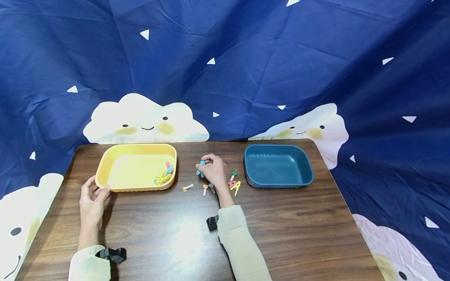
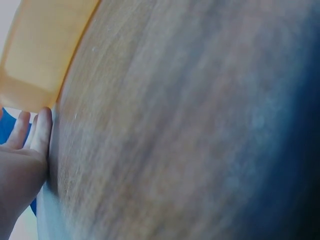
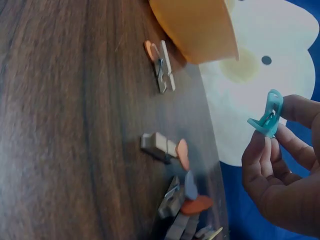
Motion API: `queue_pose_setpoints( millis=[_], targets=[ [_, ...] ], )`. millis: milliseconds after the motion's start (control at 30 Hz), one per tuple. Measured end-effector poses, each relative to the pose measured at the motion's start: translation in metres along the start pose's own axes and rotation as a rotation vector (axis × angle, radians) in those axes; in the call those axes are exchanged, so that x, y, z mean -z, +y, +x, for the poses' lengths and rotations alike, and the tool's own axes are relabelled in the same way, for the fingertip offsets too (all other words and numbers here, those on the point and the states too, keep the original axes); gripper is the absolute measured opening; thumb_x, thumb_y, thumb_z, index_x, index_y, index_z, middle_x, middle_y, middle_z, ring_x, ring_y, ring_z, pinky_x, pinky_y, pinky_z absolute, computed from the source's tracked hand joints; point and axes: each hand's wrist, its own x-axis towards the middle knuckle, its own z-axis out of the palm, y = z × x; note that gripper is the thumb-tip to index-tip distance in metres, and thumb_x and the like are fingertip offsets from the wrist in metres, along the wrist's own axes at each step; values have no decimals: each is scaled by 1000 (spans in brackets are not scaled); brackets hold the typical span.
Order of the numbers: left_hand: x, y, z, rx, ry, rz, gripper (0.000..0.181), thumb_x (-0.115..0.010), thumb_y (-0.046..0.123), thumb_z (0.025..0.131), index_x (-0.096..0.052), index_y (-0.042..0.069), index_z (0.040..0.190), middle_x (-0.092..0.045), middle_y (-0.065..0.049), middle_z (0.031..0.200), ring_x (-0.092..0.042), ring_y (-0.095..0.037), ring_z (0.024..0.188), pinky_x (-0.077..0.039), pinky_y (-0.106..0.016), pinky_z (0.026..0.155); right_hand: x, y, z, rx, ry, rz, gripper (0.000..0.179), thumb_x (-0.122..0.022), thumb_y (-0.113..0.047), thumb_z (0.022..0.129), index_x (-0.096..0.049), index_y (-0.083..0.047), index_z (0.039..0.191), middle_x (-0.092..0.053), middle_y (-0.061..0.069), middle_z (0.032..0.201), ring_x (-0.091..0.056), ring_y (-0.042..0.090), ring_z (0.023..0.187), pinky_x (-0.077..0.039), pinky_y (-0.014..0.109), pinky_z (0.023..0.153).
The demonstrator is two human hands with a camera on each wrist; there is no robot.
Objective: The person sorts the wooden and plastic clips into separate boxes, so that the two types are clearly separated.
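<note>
Our right hand (image 1: 216,172) pinches a teal clip (image 3: 271,112); our left hand (image 1: 92,207), loosely spread, touches the near left corner of the yellow bin (image 1: 130,168).

The angular turquoise plastic clip (image 3: 273,111) looks smooth; the left yellow rounded plastic tray (image 1: 130,168), satiny; the right blue rounded plastic tray (image 1: 277,171), glossy. The brown wood-grained tabletop (image 1: 288,222) shines; the far blue cloth backdrop (image 1: 246,47) is creased.

We're counting a left hand (image 1: 91,207) and a right hand (image 1: 215,171), making two; a yellow tub (image 1: 130,168) and a blue tub (image 1: 279,166), two again; one table (image 1: 299,226); one turquoise peg (image 3: 271,119), at least six loose pegs (image 1: 205,188), and several tangled pegs (image 1: 163,178) beating our tally.
</note>
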Motion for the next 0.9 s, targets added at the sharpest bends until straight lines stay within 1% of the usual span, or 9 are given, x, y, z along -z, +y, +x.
queue_pose_setpoints(
  millis=[100, 200, 333, 467, 600, 767, 900],
  targets=[
    [0, -1, 1, 9, 2, -13, 59, -66, -8, 93, -49, 17, 144, -54, -2, 122, -58, -8, 103, -54, -13, 78, -5, -4, -1, 25, -8, 16, 30, -83, -18, 84, -72, -2, 108, -64, 5, 102, -66, 11, 78, -53, 31, 74],
    [0, 0, 1, 12, 2, -20, 59, -66, -8, 93, -49, 17, 144, -53, -2, 123, -58, -9, 103, -54, -13, 78, -11, -6, -4, 49, -19, -2, 29, -83, -21, 84, -73, -6, 106, -64, 2, 100, -65, 10, 78, -55, 29, 70],
    [-1, 1, -1, 7, 3, -30, 57, -66, -8, 93, -50, 17, 142, -54, -2, 122, -58, -8, 102, -55, -13, 77, -17, -11, -7, 73, -41, -16, 27, -84, -23, 85, -73, -7, 105, -62, 1, 99, -64, 10, 80, -54, 26, 67],
    [-2, 1, -1, 1, 2, -46, 56, -66, -9, 93, -51, 17, 141, -54, -2, 122, -59, -8, 101, -55, -14, 77, -24, -18, -8, 103, -66, 2, 28, -84, -18, 84, -73, -5, 106, -62, 2, 98, -64, 9, 80, -53, 24, 69],
    [-3, 1, -1, 4, -2, -49, 56, -67, -8, 93, -51, 17, 141, -54, -2, 122, -59, -8, 101, -55, -14, 77, -30, -26, -8, 137, -76, -3, 28, -84, -18, 84, -73, -4, 106, -63, 4, 98, -63, 7, 80, -53, 23, 70],
    [-3, 0, -1, 10, 2, -36, 57, -67, -7, 93, -51, 17, 142, -53, -3, 122, -59, -8, 101, -55, -13, 76, -38, -30, -7, 158, -74, -24, 27, -85, -18, 83, -74, -5, 103, -62, 0, 95, -62, 6, 79, -52, 20, 71],
    [-2, 0, 0, 4, 6, -36, 57, -66, -8, 93, -51, 17, 142, -53, -3, 122, -58, -9, 102, -55, -13, 77, -44, -33, -7, 164, -70, -24, 24, -84, -16, 83, -74, -6, 103, -62, 0, 94, -62, 7, 79, -52, 21, 71]
  ],
)
